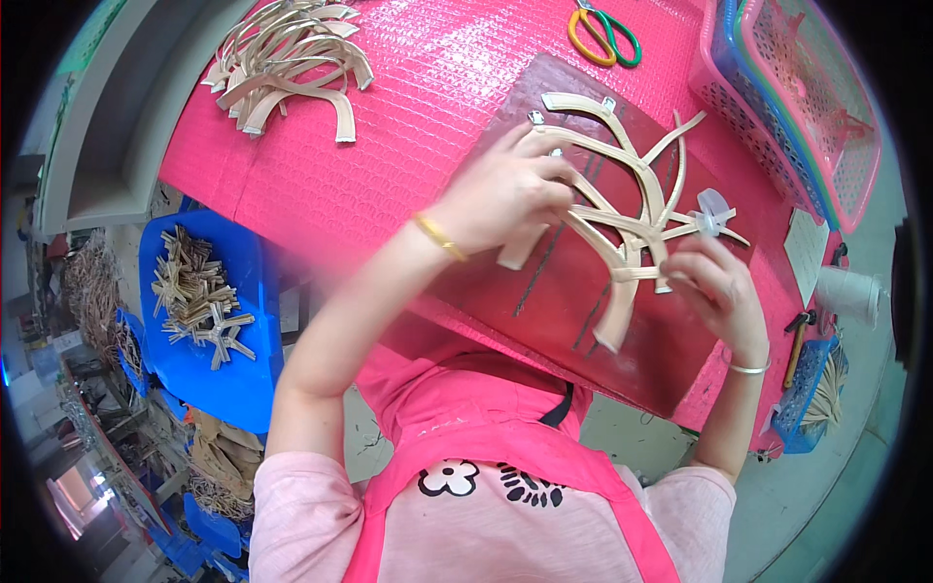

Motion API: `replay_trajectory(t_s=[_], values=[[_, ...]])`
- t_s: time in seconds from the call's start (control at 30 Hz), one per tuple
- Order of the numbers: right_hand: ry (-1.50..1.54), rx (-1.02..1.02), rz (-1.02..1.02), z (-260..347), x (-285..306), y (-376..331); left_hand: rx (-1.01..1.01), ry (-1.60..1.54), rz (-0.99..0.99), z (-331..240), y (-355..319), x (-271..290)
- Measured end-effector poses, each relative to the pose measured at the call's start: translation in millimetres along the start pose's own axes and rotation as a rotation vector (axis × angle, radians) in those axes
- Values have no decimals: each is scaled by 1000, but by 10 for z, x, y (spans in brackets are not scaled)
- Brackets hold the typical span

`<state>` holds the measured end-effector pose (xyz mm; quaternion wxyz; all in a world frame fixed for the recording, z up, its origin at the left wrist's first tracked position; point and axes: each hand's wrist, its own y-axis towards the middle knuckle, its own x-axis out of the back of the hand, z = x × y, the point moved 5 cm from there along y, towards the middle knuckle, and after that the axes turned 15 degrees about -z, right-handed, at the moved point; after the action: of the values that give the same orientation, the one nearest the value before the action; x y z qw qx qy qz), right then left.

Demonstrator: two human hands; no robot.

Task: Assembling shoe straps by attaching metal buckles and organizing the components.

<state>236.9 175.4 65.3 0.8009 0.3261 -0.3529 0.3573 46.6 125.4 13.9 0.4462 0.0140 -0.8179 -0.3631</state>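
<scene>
Several beige sandal straps [622, 151], some with small silvery buckles, lie spread and crossing on a dark red board [486, 282]. My left hand [510, 189] reaches in over their left side, its fingers curled round one of the straps. At the right, my right hand [714, 291] has its fingers bent together beside a strap's end; what is between them, if anything, is hidden. Just above it sits a translucent plastic piece [712, 209], its kind unclear, over thin strap ends.
A heap of beige straps [287, 73] lies at the far left of the pink-covered table [418, 97]. Yellow-and-green-handled scissors [604, 37] lie at the back. Stacked plastic baskets [758, 107] stand far right, a hammer [797, 350] below them. A blue chair [204, 374] at left holds strap bundles.
</scene>
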Motion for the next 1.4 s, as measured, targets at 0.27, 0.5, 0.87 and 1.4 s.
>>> replay_trajectory(t_s=[0.27, 0.5, 0.87, 1.4], values=[[700, -305, -224, -57, 4, -1057, 616, -365, 473, 168, -386, 580], [869, -106, -411, 234, -63, -794, 1030, -213, 188, 418, -620, 572], [314, -232, -1100, -29, -175, -722, 1129, -838, -135, 325, -857, 633], [1238, -872, -56, 546, -1403, 194, 1187, -668, -124, 7, -822, 326]])
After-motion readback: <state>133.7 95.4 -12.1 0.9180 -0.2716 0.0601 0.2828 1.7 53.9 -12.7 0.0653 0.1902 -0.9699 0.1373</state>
